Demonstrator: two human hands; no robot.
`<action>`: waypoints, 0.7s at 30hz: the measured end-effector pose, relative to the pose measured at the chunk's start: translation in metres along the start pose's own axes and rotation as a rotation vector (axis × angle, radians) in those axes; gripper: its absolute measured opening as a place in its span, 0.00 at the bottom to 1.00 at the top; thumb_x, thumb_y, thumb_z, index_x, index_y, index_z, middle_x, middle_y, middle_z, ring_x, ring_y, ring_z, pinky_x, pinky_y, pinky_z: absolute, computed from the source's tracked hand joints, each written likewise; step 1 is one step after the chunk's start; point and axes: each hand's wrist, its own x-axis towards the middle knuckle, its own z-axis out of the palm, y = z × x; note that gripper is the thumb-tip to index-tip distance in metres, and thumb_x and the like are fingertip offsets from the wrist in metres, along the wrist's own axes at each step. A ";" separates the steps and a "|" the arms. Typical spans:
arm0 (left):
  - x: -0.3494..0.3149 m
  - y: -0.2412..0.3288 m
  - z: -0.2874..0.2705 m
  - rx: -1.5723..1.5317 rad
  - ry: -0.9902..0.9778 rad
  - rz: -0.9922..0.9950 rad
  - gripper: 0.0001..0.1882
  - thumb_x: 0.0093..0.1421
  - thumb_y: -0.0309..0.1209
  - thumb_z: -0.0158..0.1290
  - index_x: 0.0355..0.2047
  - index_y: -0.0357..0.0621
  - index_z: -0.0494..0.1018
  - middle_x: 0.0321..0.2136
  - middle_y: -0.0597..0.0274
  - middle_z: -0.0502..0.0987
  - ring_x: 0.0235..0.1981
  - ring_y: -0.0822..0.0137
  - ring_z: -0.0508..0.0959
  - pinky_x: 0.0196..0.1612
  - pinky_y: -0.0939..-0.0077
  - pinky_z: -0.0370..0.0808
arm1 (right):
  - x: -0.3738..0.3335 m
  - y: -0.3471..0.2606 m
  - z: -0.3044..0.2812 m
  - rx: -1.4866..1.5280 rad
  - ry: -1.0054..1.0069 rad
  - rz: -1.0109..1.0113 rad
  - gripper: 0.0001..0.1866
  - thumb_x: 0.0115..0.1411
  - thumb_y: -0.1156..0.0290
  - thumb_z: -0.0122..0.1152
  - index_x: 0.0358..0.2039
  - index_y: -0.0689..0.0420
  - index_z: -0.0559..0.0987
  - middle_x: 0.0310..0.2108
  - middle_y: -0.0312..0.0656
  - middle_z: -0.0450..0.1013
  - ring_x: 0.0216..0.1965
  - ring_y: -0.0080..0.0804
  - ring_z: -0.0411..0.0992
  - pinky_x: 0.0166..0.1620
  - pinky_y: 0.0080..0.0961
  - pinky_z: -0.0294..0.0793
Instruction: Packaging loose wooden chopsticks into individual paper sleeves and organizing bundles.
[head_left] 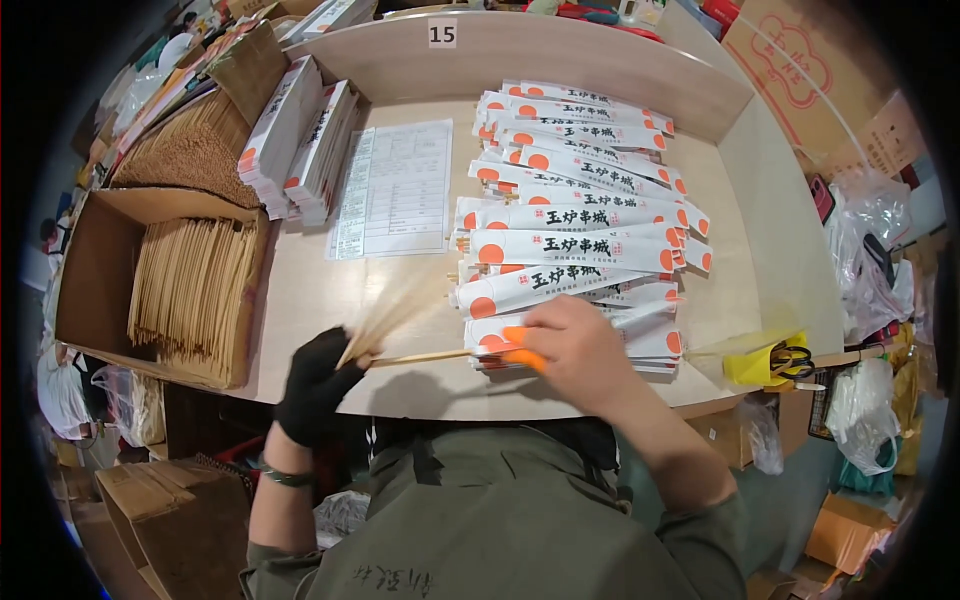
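My left hand (pixel 316 388), in a black glove with bare fingertips, is closed around a fan of thin wooden chopsticks (pixel 388 318) blurred by motion. One chopstick (pixel 420 357) points right from it, toward my right hand (pixel 582 352). Orange covers sit on the right thumb and forefinger, which pinch at a white paper sleeve (pixel 485 333) on the near end of the pile. The chopstick's tip meets that sleeve's left end; whether it is inside is hard to see. More printed white sleeves (pixel 570 248) with orange dots lie overlapped beyond, some with stick ends showing at the left.
On the left stands an open cardboard box (pixel 75 290) of loose chopsticks. Stacks of flat sleeves (pixel 285 125) lie behind it, beside a printed sheet (pixel 392 190). Scissors (pixel 795 360) sit in a yellow holder (pixel 750 362) at the right edge. A raised board (pixel 600 55) borders the table's back.
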 end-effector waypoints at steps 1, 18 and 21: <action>0.009 0.016 0.027 -0.351 0.089 -0.054 0.15 0.63 0.38 0.50 0.39 0.36 0.73 0.45 0.55 0.74 0.38 0.71 0.73 0.41 0.76 0.70 | 0.011 -0.015 0.009 0.000 0.000 0.001 0.10 0.47 0.69 0.66 0.32 0.53 0.81 0.28 0.38 0.72 0.31 0.35 0.71 0.34 0.28 0.71; 0.015 -0.017 0.072 -0.617 0.361 -0.405 0.17 0.65 0.33 0.48 0.48 0.33 0.69 0.25 0.65 0.74 0.17 0.81 0.64 0.20 0.86 0.60 | -0.034 0.004 0.041 -0.166 0.060 -0.087 0.10 0.46 0.77 0.63 0.31 0.61 0.77 0.30 0.40 0.69 0.32 0.37 0.70 0.34 0.31 0.70; 0.007 -0.021 0.064 -0.498 0.275 -0.376 0.16 0.63 0.32 0.50 0.46 0.32 0.72 0.24 0.64 0.77 0.19 0.81 0.68 0.23 0.87 0.64 | -0.035 0.007 0.036 -0.073 0.094 -0.003 0.08 0.45 0.78 0.63 0.29 0.60 0.77 0.28 0.40 0.69 0.30 0.37 0.70 0.33 0.32 0.71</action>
